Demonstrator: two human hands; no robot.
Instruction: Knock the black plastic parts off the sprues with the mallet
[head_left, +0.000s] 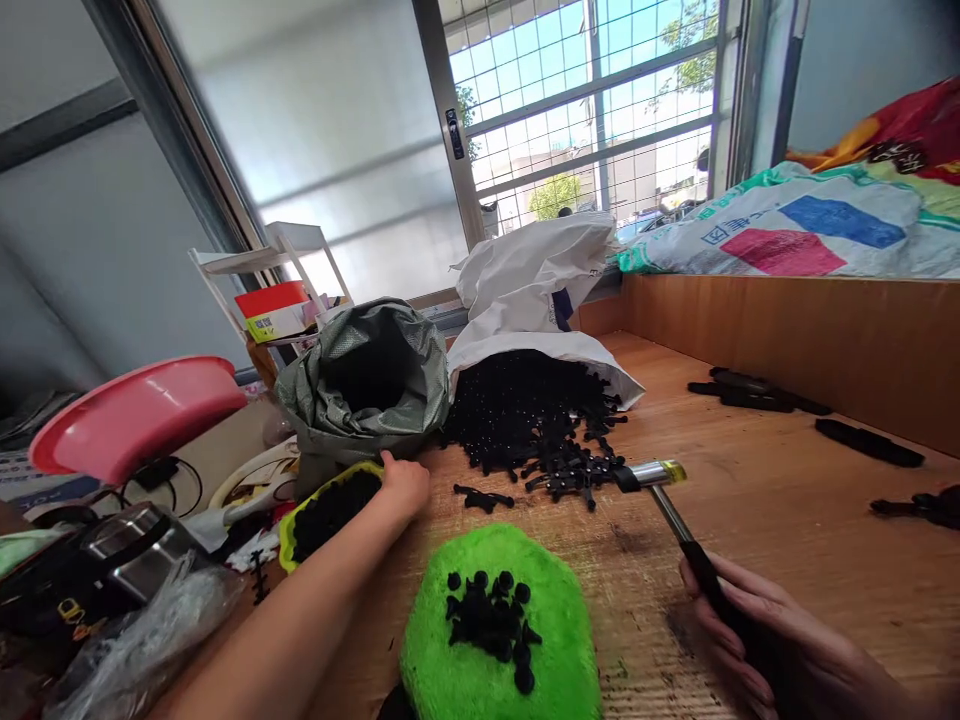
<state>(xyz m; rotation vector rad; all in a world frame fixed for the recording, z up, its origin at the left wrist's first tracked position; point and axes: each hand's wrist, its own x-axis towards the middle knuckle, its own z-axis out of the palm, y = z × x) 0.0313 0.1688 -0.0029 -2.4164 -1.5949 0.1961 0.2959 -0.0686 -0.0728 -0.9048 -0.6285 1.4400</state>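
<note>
My right hand [742, 630] is closed around the black grip of a hammer [679, 530]. The hammer's head, silver with a yellow end, is over the wooden table beside loose black parts. My left hand [405, 488] reaches forward to the rim of a yellow-green tub [285, 545] with black pieces in it, close below a grey-green woven sack [360, 435]. Most of its fingers are hidden, so I cannot tell what they hold. Several small black pieces with round ends [487, 620] lie on a fluffy green cushion [499, 550] in front of me.
A white sack [525, 285] spills a heap of black parts [525, 410] onto the table [637, 590]. More black strips [757, 390] lie at the right by a wooden board [795, 320]. On the left are a pink basin [150, 410], plastic wrap [150, 640] and a metal container [142, 540].
</note>
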